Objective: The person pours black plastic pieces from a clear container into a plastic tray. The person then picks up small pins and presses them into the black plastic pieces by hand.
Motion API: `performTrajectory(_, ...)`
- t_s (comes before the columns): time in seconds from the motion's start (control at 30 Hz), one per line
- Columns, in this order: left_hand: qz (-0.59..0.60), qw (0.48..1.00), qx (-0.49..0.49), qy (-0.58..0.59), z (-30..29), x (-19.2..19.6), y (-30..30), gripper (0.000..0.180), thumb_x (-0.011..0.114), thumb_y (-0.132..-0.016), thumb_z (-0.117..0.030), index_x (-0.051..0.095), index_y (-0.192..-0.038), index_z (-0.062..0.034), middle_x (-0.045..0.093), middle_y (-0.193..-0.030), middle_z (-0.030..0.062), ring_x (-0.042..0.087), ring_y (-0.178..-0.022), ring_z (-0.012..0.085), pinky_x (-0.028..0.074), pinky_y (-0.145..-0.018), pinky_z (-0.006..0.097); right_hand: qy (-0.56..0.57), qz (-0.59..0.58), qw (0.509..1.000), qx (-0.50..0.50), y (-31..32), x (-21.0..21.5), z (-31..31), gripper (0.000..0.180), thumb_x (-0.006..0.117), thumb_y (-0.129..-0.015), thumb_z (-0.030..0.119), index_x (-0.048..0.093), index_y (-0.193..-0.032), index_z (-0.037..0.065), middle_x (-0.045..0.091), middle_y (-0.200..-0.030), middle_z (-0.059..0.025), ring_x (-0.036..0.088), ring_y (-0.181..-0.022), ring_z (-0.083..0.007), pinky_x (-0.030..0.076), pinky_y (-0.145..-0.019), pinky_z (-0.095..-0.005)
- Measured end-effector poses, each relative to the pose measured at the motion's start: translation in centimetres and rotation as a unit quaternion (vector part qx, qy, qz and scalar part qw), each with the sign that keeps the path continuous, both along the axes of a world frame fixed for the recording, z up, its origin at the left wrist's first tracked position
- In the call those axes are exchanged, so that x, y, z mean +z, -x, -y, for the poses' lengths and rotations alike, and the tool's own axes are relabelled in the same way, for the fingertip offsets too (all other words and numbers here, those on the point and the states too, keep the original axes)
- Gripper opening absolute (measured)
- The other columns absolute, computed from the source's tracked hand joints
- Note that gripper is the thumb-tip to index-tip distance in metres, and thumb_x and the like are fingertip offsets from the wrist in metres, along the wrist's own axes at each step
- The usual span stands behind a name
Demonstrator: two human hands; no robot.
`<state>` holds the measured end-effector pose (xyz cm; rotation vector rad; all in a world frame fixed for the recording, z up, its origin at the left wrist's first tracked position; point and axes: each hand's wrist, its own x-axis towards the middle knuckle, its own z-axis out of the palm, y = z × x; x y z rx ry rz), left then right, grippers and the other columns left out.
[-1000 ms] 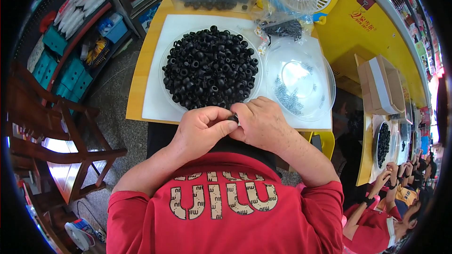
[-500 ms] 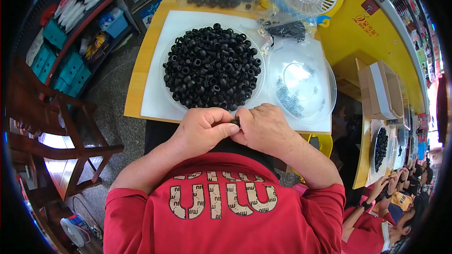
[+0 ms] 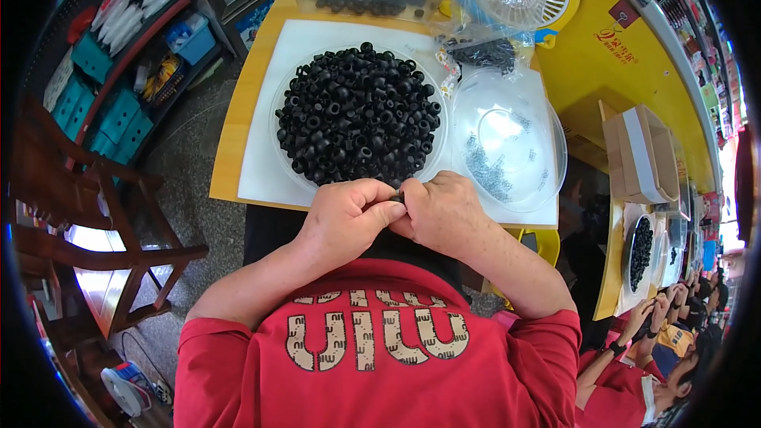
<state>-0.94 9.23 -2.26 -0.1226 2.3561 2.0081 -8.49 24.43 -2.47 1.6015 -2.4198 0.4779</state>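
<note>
The small black part [image 3: 399, 199] was held between the left hand [image 3: 345, 218] and the right hand [image 3: 444, 212], just off the near edge of the counter [image 3: 225, 160] and close to the wearer's red shirt [image 3: 372, 396]. The left grip was closed on it, thumb and forefinger pinching its side; the right hand's curled fingers met it from the other side, but they hid so much that one could not tell whether that grip was clamped on it too. Beyond lay a heap of black parts [image 3: 357, 115], many of them ring-like or hollow, in a round clear tray [image 3: 277, 143] on a white sheet [image 3: 265, 71]. Judging by the size and dull sheen, each part was probably light and fairly stiff, perhaps rubbery, unlikely to break but easily rolled from loose fingers; its outer wall looked the best place to pinch, leaving any open end free.
</note>
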Motion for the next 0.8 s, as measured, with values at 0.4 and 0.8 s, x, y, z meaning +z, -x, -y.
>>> performTrajectory(0.4, 0.037, 0.986, 0.003, -0.165, 0.3, 0.2, 0.4, 0.021, 0.054, -0.085, -0.006, 0.055, -0.102, 0.0050, 0.061, -0.088, 0.0073, 0.059, -0.079, 0.0106, 0.049, -0.072, 0.023, 0.015, 0.022, 0.998, -0.052, -0.1, 1.6, 0.6, 0.026, 0.067, -0.062, 0.022, 0.050, -0.074, 0.007, 0.054, -0.054, -0.0055, 0.057, -0.051, -0.0230, 0.044, -0.052, -0.0332)
performTrajectory(0.8, 0.025, 0.994, 0.007, -0.111, 0.2, -0.2, 0.5, 0.017, 0.054, -0.081, -0.003, 0.059, -0.096, 0.0034, 0.062, -0.086, 0.0052, 0.058, -0.077, 0.0086, 0.047, -0.071, 0.021, 0.002, 0.053, 0.997, -0.059, -0.5, 1.6, 0.7, 0.030, 0.067, -0.061, 0.023, 0.051, -0.080, 0.007, 0.055, -0.056, -0.0056, 0.058, -0.054, -0.0231, 0.045, -0.053, -0.0343)
